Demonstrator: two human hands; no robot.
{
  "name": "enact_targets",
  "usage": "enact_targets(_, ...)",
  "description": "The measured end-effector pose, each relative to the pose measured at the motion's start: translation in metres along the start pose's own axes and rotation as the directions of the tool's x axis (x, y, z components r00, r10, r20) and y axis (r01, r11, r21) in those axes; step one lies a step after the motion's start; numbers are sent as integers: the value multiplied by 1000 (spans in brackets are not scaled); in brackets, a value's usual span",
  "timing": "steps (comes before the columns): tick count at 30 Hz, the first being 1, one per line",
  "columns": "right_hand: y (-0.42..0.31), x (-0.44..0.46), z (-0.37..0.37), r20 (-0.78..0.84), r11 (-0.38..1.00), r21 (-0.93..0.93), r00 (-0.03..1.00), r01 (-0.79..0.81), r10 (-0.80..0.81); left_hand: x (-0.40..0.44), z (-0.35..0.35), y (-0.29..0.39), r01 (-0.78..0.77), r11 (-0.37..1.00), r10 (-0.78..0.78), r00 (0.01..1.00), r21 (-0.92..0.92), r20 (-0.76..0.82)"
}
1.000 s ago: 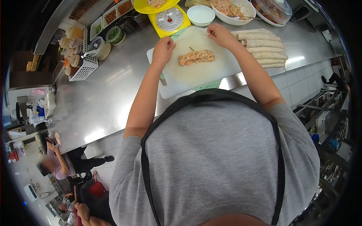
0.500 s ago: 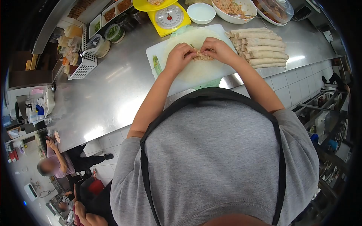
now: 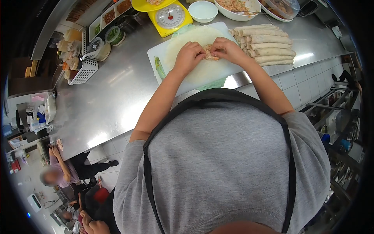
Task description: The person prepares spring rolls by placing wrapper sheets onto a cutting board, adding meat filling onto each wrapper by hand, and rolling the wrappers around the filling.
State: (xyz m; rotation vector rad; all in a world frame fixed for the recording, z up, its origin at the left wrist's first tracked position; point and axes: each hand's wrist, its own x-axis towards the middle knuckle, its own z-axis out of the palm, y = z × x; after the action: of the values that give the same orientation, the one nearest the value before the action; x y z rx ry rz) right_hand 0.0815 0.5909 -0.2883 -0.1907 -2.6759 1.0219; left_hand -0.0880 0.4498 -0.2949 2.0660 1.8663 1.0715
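I see filling [image 3: 212, 57] on a wrapper [image 3: 199, 73] atop the cutting board [image 3: 153, 54], stacked rolls [image 3: 269, 39] to its right, the kitchen scale [image 3: 170, 18] and a bowl [image 3: 203, 12] behind.

Arms [image 3: 161, 99] forward, fingers [image 3: 197, 50] bent.

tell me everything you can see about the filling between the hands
The filling is a lumpy, pinkish-orange mixture that looks soft. It lies in a small mound on the pale wrapper, over the white board. The left hand and right hand seem to touch it with their fingertips, hiding part of it.
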Motion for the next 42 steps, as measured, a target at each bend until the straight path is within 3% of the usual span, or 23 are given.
enact_targets(2, -7, 1, -4, 15, 998, 24, 998, -54, 54, 1, -6, 2, 6, 1000, -5, 1000, 22, -4)
enact_targets(4, -15, -1, -8, -97, 983, 175, 993, -47, 65, 2, -5, 6, 11, 999, -11, 1000, 37, -5)
enact_targets(5, -13, -2, -7, -99, 983, 175, 993, -53, 71, 4, -2, 10, 36, 998, -31, 993, 46, -110)
enact_targets(6, -10, -2, -4, -108, 999, -28, 994, -24, 21, 6, 1, 14, 63, 997, -50, 976, 53, -214)
enact_targets(7, -7, -2, -2, -106, 972, -233, 994, 6, -32, 6, 5, 15, 59, 997, -47, 976, 50, -210)
enact_targets(9, 5, 1, -1, -53, 978, -210, 999, -8, -3, 9, 11, 16, 230, 970, -232, 973, 77, 17)
enact_targets(12, 19, 4, -3, 19, 989, -140, 999, -45, 48, 15, 17, 19, 222, 965, -232, 971, 137, 60)
enact_targets(14, 18, 4, -6, 34, 993, -99, 997, -66, 70, 16, 21, 16, 212, 970, -219, 975, 122, 42)
enact_targets(16, 13, 0, -12, -7, 998, -54, 999, 42, -42, 17, 19, 20, 205, 973, -208, 978, 108, 23)
enact_targets(18, -7, -2, -23, -66, 1000, -22, 998, -13, 11, 17, 8, 34, -18, 1000, 19, 971, 6, -237)
enact_targets(19, -14, -2, -26, -122, 998, 16, 990, -63, 65, 17, 4, 30, -19, 1000, 19, 972, 5, -234)
enact_targets(22, -18, 1, -23, -37, 999, 15, 999, 31, -31, 13, -2, 17, 4, 998, 4, 993, 68, -117)
enact_targets(24, -9, 0, -13, -18, 1000, -28, 1000, 12, -13, 16, 4, 14, 149, 989, -150, 986, 21, 77)
enact_targets(25, -6, 1, -10, -1, 997, -71, 1000, -4, 4, 18, 9, 12, 146, 989, -147, 986, 22, 76)
enact_targets(27, 1, -3, -10, 8, 998, -35, 999, -48, 49, 18, 20, 9, 3, 996, -6, 999, 86, 36)
enact_targets(29, -4, -6, -15, 18, 995, -1, 995, -97, 97, 17, 17, 20, 6, 997, -2, 999, 80, -45)
enact_targets(31, -10, -9, -20, -132, 989, 117, 986, -86, 102, 18, 15, 28, 7, 997, 3, 992, 78, -127)
enact_targets(32, -7, -8, -18, -134, 989, 120, 986, -87, 103, 19, 17, 32, 37, 994, -16, 982, 105, -188)
enact_targets(33, 0, -8, -14, -137, 1000, 2, 990, -15, 15, 18, 19, 35, 69, 989, -35, 968, 129, -248)
enact_targets(34, 3, -8, -11, -131, 992, -117, 989, 56, -72, 17, 24, 30, 69, 989, -36, 969, 128, -245)
enact_targets(36, 9, -8, -10, -113, 998, -68, 993, 6, -14, 19, 32, 20, 181, 983, -178, 981, 33, -71)
enact_targets(39, 18, -11, -8, -92, 998, -31, 995, -52, 49, 20, 34, 20, 188, 972, -188, 982, 140, -16)
enact_targets(42, 18, -13, -9, -99, 998, -17, 993, -67, 65, 17, 23, 18, 89, 994, -90, 996, 66, 3)
